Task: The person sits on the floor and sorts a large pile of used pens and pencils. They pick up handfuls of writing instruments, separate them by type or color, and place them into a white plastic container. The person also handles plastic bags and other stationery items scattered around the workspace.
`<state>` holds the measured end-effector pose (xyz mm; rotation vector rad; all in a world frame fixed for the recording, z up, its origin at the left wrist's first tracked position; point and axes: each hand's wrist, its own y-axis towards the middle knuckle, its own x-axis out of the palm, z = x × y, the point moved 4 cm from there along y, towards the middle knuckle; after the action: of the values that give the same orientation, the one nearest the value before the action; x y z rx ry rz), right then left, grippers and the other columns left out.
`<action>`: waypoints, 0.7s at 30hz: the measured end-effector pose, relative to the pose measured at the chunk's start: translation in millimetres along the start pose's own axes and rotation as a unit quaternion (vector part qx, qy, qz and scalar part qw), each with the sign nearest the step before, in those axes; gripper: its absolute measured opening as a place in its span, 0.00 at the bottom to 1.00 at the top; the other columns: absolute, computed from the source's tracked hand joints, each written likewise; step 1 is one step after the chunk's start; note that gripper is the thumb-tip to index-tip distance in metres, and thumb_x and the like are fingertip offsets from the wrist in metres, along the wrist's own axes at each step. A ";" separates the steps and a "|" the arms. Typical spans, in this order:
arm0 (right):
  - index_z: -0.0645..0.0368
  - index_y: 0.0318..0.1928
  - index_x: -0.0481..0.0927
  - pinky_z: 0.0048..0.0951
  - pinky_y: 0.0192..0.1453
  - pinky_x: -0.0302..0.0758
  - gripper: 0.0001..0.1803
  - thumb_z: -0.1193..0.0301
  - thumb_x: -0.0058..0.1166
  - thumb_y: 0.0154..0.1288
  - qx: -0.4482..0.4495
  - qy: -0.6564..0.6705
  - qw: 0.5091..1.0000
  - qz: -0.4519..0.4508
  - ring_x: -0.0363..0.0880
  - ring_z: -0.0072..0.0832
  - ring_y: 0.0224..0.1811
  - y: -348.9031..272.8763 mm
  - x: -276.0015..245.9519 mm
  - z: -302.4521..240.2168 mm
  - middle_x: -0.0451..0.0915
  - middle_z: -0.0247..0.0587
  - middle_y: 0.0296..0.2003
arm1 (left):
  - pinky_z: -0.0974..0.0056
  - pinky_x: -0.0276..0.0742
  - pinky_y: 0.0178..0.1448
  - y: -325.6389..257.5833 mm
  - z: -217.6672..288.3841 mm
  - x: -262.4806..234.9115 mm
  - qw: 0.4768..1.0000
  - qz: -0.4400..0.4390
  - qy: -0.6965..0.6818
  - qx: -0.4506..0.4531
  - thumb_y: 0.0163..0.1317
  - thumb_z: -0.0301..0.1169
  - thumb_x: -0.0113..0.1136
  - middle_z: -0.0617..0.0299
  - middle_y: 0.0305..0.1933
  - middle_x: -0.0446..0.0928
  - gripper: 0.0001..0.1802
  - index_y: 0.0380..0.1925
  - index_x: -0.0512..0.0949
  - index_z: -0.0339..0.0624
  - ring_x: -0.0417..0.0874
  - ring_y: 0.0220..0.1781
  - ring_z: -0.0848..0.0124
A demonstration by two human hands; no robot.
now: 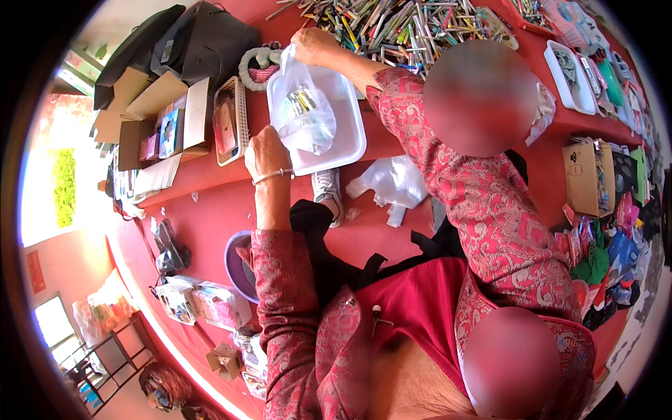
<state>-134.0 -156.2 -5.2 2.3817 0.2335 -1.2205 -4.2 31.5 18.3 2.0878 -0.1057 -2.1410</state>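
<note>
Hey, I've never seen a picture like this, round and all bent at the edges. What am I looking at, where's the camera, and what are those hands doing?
It is one picture from a wide fisheye camera worn on a person's head, looking down; that bends the edges. No machine here, only two bare hands. The left hand and the right hand hold a clear plastic bag with small items inside, over a white tray on a red table. Beyond lies a heap of pens; cardboard boxes stand to the left.
</note>
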 end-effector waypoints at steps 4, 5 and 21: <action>0.67 0.26 0.78 0.41 0.36 0.74 0.13 0.71 0.43 0.43 0.025 -0.019 0.999 -0.033 0.77 0.48 0.31 -6.1 4.4 -4.4 0.76 0.57 0.26 | 0.58 0.76 0.35 -8.4 11.0 2.3 0.992 -0.112 0.061 0.023 0.50 0.25 0.49 0.48 0.28 0.77 0.07 0.26 0.78 0.39 0.80 0.33 0.55; 0.66 0.26 0.78 0.40 0.37 0.74 0.13 0.71 0.43 0.43 0.049 -0.028 0.998 -0.037 0.77 0.47 0.31 -13.0 9.7 -2.1 0.76 0.57 0.26 | 0.59 0.77 0.36 -10.5 12.3 6.6 0.986 -0.143 0.082 0.017 0.51 0.25 0.49 0.48 0.29 0.77 0.08 0.26 0.78 0.40 0.80 0.33 0.56; 0.60 0.25 0.77 0.33 0.20 0.73 0.10 0.66 0.49 0.46 0.172 0.386 0.862 -0.280 0.78 0.31 0.21 -127.1 -22.6 83.3 0.78 0.44 0.21 | 0.53 0.61 0.54 -20.4 67.6 13.0 0.986 -0.125 0.044 0.097 0.48 0.24 0.48 0.54 0.56 0.65 0.30 0.55 0.61 0.55 0.74 0.48 0.59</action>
<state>-251.9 -81.4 -69.3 3.1486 1.1044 -0.4255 -73.1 45.9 4.3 2.4189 -0.0440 -2.2507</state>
